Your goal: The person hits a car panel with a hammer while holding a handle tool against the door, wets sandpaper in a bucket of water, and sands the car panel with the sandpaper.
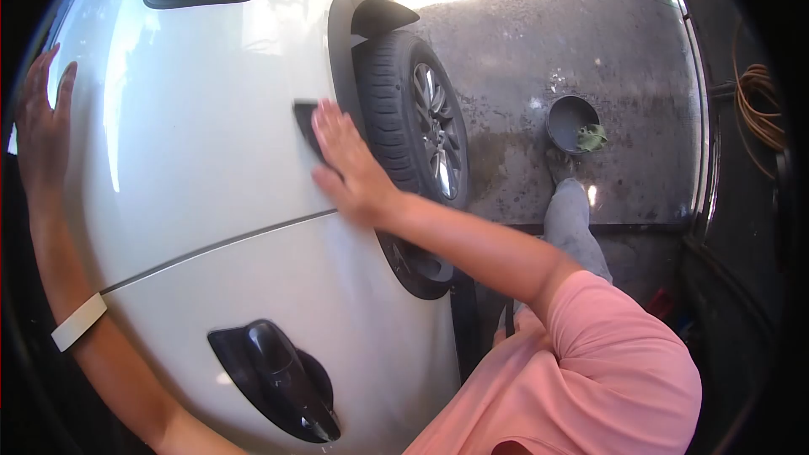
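Observation:
A pale, glossy car body (211, 135) fills the left and middle of the view. My right hand (350, 168) lies over a thin dark pad (308, 125) against the panel, beside the wheel arch (340, 42). The pad's edge shows past my fingers; the part beneath them is hidden. Farther left, my left hand (46, 118) rests at the far edge of the body with its fingers apart and nothing seen in it. A pale band (79, 322) circles my left forearm.
Right of the panel is a wheel (436, 131) with a dark tyre. A dark bucket (556, 122) with a green cloth (592, 137) stands on the stained floor near my foot. A black door handle (274, 375) sticks out below. An orange hose (758, 105) hangs coiled at right.

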`<state>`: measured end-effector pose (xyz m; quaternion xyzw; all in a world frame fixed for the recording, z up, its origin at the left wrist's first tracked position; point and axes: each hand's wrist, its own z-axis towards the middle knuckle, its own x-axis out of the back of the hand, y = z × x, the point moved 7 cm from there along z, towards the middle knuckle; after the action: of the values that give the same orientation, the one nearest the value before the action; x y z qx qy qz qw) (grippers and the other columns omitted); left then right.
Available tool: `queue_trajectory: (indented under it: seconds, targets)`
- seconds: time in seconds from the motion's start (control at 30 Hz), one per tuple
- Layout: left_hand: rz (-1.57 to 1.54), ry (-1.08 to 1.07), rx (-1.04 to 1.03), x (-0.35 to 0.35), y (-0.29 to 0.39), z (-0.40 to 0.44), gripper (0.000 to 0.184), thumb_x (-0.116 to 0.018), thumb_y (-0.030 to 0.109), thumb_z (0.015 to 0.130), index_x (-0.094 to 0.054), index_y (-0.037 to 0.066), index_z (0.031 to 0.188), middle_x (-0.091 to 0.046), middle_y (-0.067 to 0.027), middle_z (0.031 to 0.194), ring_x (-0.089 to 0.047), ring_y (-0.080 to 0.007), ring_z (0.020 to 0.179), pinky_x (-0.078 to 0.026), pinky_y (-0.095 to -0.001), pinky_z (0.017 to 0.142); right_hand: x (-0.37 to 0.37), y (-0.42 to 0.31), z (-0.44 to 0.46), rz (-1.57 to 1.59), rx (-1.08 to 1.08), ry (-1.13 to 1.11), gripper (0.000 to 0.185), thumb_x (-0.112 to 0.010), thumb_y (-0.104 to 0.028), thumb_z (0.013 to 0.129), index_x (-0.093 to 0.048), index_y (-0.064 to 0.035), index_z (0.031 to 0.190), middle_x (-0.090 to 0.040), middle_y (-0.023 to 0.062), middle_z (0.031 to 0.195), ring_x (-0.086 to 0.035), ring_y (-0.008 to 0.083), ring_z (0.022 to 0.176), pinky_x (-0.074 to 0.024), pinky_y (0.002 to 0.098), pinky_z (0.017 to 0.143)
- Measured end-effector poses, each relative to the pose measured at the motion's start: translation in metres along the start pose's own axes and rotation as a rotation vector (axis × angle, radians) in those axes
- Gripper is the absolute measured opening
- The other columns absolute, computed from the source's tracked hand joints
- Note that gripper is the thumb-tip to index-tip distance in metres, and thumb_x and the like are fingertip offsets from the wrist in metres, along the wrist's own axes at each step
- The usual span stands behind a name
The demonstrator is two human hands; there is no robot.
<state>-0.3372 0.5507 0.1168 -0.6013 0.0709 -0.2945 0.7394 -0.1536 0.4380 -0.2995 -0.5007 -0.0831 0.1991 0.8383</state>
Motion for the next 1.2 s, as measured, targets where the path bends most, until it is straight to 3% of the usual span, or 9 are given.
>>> queue_trajectory:
  seconds: [0.13, 0.33, 0.43, 0.53, 0.63, 0.83, 0.97, 1.07, 1.2]
  targets:
    - [-0.053, 0.004, -0.01, -0.001, -0.001, 0.002, 0.049, -0.047, 0.048, 0.103, -0.046, 0.026, 0.147, -0.046, -0.0041, 0.153, -0.041, -0.024, 0.143, -0.033, -0.0441, 0.119, 0.016, 0.033, 0.09, 0.026, -0.09, 0.094, 0.07, -0.041, -0.038, 0.105, -0.019, 0.0059, 0.155, -0.012, 0.0287, 0.163, -0.007, 0.0388, 0.154, -0.0073, 0.0455, 0.124]
    - [0.062, -0.071, 0.031, 0.01, 0.01, 0.002, 0.048, -0.048, 0.047, 0.103, -0.048, 0.026, 0.146, -0.045, -0.0035, 0.152, -0.039, -0.0245, 0.143, -0.033, -0.0443, 0.119, -0.02, -0.034, -0.081, 0.073, -0.055, -0.118, 0.08, -0.042, -0.044, 0.102, -0.007, -0.001, 0.16, 0.001, 0.0245, 0.166, 0.004, 0.0383, 0.155, -0.003, 0.0493, 0.123]
    - [0.065, -0.114, 0.038, 0.018, 0.018, 0.004, 0.048, -0.048, 0.047, 0.103, -0.048, 0.026, 0.146, -0.045, -0.0036, 0.152, -0.039, -0.0248, 0.143, -0.034, -0.0448, 0.118, -0.008, -0.017, -0.036, -0.008, -0.032, -0.089, 0.078, -0.041, -0.042, 0.104, -0.007, 0.0017, 0.158, 0.0, 0.0255, 0.165, 0.001, 0.0386, 0.155, -0.0038, 0.0504, 0.123]
    - [0.085, -0.118, 0.04, 0.02, 0.02, 0.002, 0.048, -0.049, 0.047, 0.102, -0.048, 0.025, 0.146, -0.045, -0.0044, 0.152, -0.04, -0.0255, 0.143, -0.034, -0.045, 0.118, 0.019, 0.044, 0.095, -0.019, -0.141, 0.093, 0.07, -0.037, -0.041, 0.106, -0.022, 0.0081, 0.153, -0.015, 0.0297, 0.162, -0.009, 0.0378, 0.153, -0.0068, 0.0456, 0.125]
    - [0.078, -0.15, 0.017, 0.022, 0.021, 0.003, 0.048, -0.051, 0.045, 0.102, -0.049, 0.024, 0.145, -0.046, -0.0056, 0.152, -0.041, -0.0268, 0.142, -0.036, -0.0446, 0.116, 0.029, 0.057, 0.134, 0.006, -0.196, 0.072, 0.07, -0.036, -0.042, 0.106, -0.022, 0.0084, 0.153, -0.014, 0.031, 0.161, -0.009, 0.0386, 0.153, -0.0068, 0.0456, 0.124]
    - [-0.031, -0.194, 0.022, 0.045, 0.033, 0.007, 0.046, -0.055, 0.039, 0.102, -0.05, 0.02, 0.143, -0.049, -0.0062, 0.149, -0.043, -0.0284, 0.139, -0.039, -0.0445, 0.114, 0.0, -0.021, -0.002, 0.02, -0.08, -0.171, 0.078, -0.044, -0.039, 0.103, -0.008, 0.003, 0.158, -0.002, 0.0266, 0.165, 0.001, 0.0409, 0.154, -0.0042, 0.0508, 0.123]
    - [-0.122, -0.201, 0.04, 0.047, 0.036, 0.009, 0.045, -0.056, 0.036, 0.101, -0.05, 0.021, 0.144, -0.05, -0.0065, 0.147, -0.043, -0.0277, 0.139, -0.04, -0.0447, 0.113, 0.017, 0.033, 0.108, -0.032, -0.139, -0.03, 0.075, -0.042, -0.038, 0.105, -0.009, 0.0046, 0.157, -0.003, 0.0269, 0.165, -0.001, 0.0392, 0.154, -0.0034, 0.049, 0.124]
    - [-0.172, -0.238, 0.082, 0.05, 0.038, 0.007, 0.047, -0.058, 0.036, 0.101, -0.048, 0.023, 0.145, -0.048, -0.0064, 0.149, -0.042, -0.0287, 0.14, -0.04, -0.0477, 0.113, 0.035, 0.091, 0.204, -0.027, -0.304, 0.102, 0.072, -0.037, -0.042, 0.106, -0.019, 0.009, 0.154, -0.017, 0.0296, 0.161, -0.012, 0.0384, 0.153, -0.0071, 0.0447, 0.124]
    - [-0.184, -0.247, 0.121, 0.057, 0.041, 0.012, 0.048, -0.059, 0.037, 0.1, -0.048, 0.022, 0.144, -0.049, -0.0059, 0.147, -0.043, -0.0273, 0.139, -0.042, -0.0455, 0.112, 0.048, 0.084, 0.216, -0.136, -0.317, -0.049, 0.075, -0.039, -0.043, 0.104, -0.019, 0.0089, 0.154, -0.015, 0.0287, 0.162, -0.01, 0.0373, 0.154, -0.0075, 0.044, 0.124]
